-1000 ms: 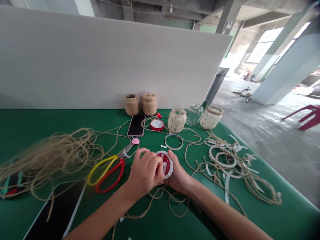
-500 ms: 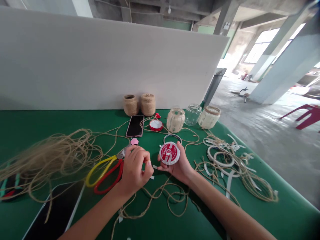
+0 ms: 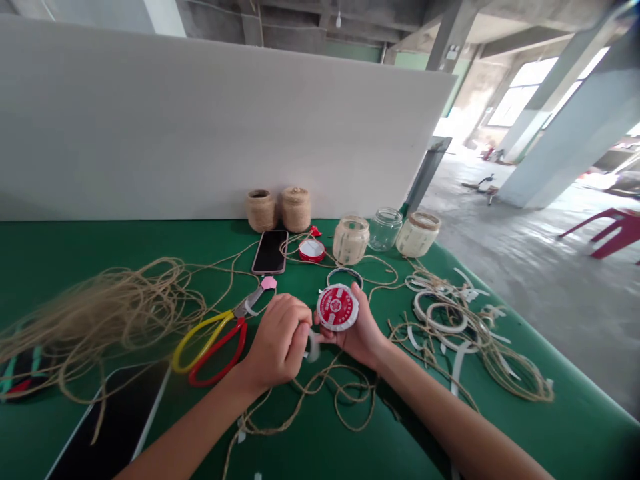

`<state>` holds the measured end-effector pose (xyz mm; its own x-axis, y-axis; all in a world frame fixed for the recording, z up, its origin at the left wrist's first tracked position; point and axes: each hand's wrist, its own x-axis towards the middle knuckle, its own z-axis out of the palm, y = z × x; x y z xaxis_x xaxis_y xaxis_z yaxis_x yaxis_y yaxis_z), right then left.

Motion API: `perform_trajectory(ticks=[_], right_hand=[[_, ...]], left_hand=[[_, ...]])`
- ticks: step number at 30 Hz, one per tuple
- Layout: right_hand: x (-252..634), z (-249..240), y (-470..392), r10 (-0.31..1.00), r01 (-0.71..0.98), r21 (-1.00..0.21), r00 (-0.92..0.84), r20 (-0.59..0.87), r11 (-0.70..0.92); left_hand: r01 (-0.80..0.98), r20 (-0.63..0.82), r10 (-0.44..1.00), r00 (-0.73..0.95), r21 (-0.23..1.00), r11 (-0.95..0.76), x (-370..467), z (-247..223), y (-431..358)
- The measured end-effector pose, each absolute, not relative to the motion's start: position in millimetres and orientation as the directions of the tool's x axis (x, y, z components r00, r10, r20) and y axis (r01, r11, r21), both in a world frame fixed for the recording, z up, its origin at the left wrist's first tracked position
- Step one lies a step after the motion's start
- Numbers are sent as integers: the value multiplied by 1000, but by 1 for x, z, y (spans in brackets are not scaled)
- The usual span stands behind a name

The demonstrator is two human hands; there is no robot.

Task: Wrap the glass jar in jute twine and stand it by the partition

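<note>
My right hand [image 3: 365,335] holds a round jar lid [image 3: 339,307] with its red printed top facing me. White tape wraps the lid's rim. Just left of it, my left hand [image 3: 281,341] is closed in a pinch on a white strip [image 3: 313,347], blurred by motion and hanging toward the lid. Whether the strip touches the lid I cannot tell. Beside my left hand lie scissors [image 3: 220,333] with one yellow and one red handle, a pale strip across the blades. Beyond the lid, a ring [image 3: 345,271] rests on the table.
Loose twine [image 3: 125,300] is heaped at left, above a dark tablet [image 3: 107,427]. A phone [image 3: 271,252], red tape roll [image 3: 312,251], twine-wrapped jars [image 3: 296,210], a clear jar [image 3: 386,230] and taped jars [image 3: 351,241] stand behind. Tape rings [image 3: 447,317] and scraps lie right.
My left hand has moved slightly right and down, and a white strip now shows at its fingers. The white band across the lid's top is gone. More of the scissors shows.
</note>
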<state>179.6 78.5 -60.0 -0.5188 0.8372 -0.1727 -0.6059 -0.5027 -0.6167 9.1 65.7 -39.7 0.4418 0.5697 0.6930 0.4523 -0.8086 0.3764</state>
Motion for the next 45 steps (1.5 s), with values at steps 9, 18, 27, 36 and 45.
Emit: perform_trajectory(ticks=[9,18,27,36,45], right_hand=[[187,-51,79,787,-633,-562,-614,-54,-532],[180,-58,75,661,-476,-609,-743,-107,-634],[173,-66,70,731,-307,-800,-645,-223,-515],[170,-66,67,791,-267,-866,-576,-208,-422],[175,-57,69,745,-308,-860,-657,-118,-408]], left_hand=[[704,629,721,290,371,-606,2,-40,80],[468,378,877,298,743,-479,14,-35,74],[458,418,830,369,695,-554,17,-39,74],[430,406,852,331,739,-519,17,-36,71],[285,360,921,151,876,-389,10,-39,73]])
